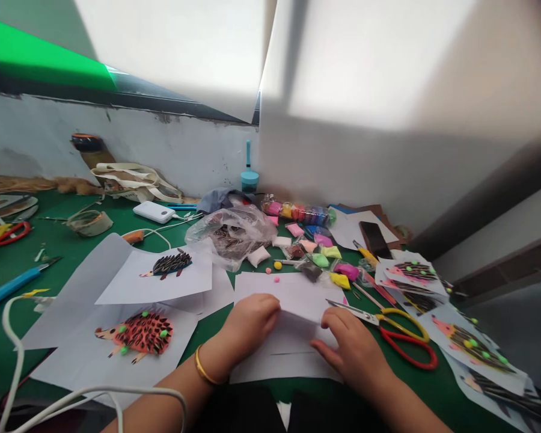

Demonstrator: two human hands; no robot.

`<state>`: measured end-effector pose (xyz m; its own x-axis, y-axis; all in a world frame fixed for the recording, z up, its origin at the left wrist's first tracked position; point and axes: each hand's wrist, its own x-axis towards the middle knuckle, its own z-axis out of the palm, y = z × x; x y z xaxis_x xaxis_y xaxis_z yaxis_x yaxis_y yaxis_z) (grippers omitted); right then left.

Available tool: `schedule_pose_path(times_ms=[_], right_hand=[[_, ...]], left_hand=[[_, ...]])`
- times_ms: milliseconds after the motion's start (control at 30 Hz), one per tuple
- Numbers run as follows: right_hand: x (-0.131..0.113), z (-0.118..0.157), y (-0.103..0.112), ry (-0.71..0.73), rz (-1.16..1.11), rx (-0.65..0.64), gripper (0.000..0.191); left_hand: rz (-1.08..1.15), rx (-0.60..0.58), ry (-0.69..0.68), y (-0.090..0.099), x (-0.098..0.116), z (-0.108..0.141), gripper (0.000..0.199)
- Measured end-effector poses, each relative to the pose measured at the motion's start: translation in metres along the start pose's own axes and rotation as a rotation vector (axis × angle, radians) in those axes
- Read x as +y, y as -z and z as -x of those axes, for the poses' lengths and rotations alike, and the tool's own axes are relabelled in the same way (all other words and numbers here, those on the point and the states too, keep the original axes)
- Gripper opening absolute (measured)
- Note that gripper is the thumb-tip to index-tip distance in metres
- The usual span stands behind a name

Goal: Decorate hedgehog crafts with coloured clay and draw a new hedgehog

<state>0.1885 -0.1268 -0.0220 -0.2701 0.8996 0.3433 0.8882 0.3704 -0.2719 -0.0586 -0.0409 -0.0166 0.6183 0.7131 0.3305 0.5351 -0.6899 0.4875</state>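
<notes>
While both of our hands press on the paper (293, 325) at the near edge of the worktop (13, 264), we judge that we are in the middle of folding it: the sheet's upper part is doubled over and a crease runs between our fingertips. Our left hand (249, 325) is curled, its fingers pinching the folded edge on the left; a gold bangle (202, 370) sits on that wrist. Our right hand (354, 346) lies half open, fingers spread and pressing the fold down on the right, gripping nothing else. The next move, as we see it, calls for running the fingers along the crease while the other hand keeps the sheet from sliding on the sheets beneath.

Just right of the right hand lie the scissors (392, 331) with yellow and red handles, blades pointing towards the paper. To the left, near us, a sheet bears a red hedgehog (137, 334) with green dots; behind it another sheet carries a dark hedgehog (169, 263). On the right more hedgehog sheets (460, 343) overlap. Beyond the paper we see small clay packets (315, 246) in many colours, a clear plastic bag (232, 231), a phone (375, 239) and a white power bank (154, 211). Farthest off, a cloth bag (133, 180) rests against the wall (184, 150).
</notes>
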Motion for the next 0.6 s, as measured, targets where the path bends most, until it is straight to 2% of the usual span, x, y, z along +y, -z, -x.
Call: schedule_pose_path(times_ms=[67,167,300,367,467,533,600], right_hand=[[-0.007,0.001,0.001,0.057,0.002,0.008,0.024],[-0.018,0.0,-0.009,0.197,0.015,-0.056,0.038],[-0.025,-0.001,-0.028,0.296,0.07,-0.05,0.019],[-0.027,-0.001,-0.033,0.296,0.067,-0.01,0.021],[-0.026,0.0,-0.029,0.153,-0.078,0.009,0.025],[-0.023,-0.001,-0.021,-0.086,-0.276,0.0,0.02],[-0.016,-0.004,-0.012,-0.361,-0.505,0.046,0.01]], left_hand=[[0.071,0.148,0.158,0.013,-0.004,0.0,0.017],[0.16,0.379,0.289,0.033,-0.01,0.0,0.019],[0.207,0.565,0.382,0.051,-0.015,0.005,0.021],[0.223,0.614,0.402,0.056,-0.015,0.009,0.022],[0.257,0.667,0.414,0.059,-0.016,0.013,0.024],[0.276,0.703,0.412,0.06,-0.016,0.015,0.024],[0.273,0.741,0.402,0.059,-0.016,0.016,0.022]])
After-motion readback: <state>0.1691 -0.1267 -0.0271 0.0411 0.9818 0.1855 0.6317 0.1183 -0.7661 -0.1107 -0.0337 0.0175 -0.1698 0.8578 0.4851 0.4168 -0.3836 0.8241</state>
